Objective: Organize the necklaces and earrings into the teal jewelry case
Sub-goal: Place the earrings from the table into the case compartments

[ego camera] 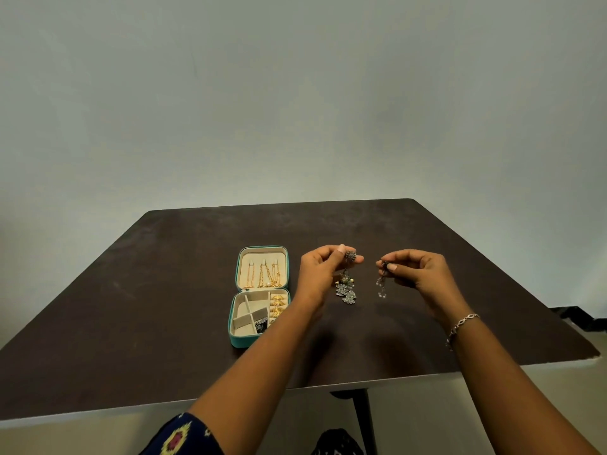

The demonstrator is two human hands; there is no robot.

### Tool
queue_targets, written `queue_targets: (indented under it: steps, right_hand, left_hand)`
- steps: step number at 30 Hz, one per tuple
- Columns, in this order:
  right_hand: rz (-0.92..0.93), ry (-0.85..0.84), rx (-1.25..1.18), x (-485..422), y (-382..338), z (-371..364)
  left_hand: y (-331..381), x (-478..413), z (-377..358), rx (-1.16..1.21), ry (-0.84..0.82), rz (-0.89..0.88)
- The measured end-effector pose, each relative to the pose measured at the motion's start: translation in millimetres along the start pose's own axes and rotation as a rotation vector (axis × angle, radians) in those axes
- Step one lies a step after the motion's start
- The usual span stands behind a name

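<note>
1. My left hand [323, 269] is raised over the dark brown counter [164, 290], just to the right of the teal jewelry case [231, 320]. Its thumb and fingers are curled and pinch the flower-shaped top of a silver earring [347, 292], whose leaf-like drops hang below my hand.
2. My right hand [415, 270] is at the same height, fingers curled, pinching the top of a second silver earring [381, 282], a thin strand hanging down.
3. The two hands are near each other but apart, with bare counter showing between the earrings. I cannot tell whether the lowest drops touch the counter.
4. The case lies open and flat. The lid half, farther from me, holds gold necklaces [262, 274] against a cream lining.
5. The near half is a divided cream tray. Its right column holds gold pieces [277, 305], and a dark piece [261, 323] sits in a near compartment.
6. My left forearm crosses the case's near right corner and hides it.
7. A thin bracelet [463, 323] circles my right wrist, and a patterned sleeve [184, 435] shows at the bottom edge.
</note>
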State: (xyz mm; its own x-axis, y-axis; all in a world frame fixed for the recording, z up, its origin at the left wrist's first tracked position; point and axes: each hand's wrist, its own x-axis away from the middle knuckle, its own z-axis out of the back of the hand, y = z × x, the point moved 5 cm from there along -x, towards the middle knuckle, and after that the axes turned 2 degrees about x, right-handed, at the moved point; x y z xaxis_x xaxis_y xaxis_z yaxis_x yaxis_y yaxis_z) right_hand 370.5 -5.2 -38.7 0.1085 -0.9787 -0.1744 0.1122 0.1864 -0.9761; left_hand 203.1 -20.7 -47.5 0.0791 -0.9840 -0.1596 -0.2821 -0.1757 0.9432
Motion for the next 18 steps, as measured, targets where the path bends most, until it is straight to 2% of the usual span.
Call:
queue_targets:
  steps: [9, 18]
  right_hand:
    - [0.055, 0.005, 0.066, 1.7, -6.0, 0.2]
    - [0.068, -0.008, 0.053, 1.6, -7.8, -2.5]
  left_hand:
    - [5.1, 4.0, 2.5, -0.022, -0.055, 0.015]
    - [4.5, 2.2, 9.3, 0.012, 0.04, 0.042]
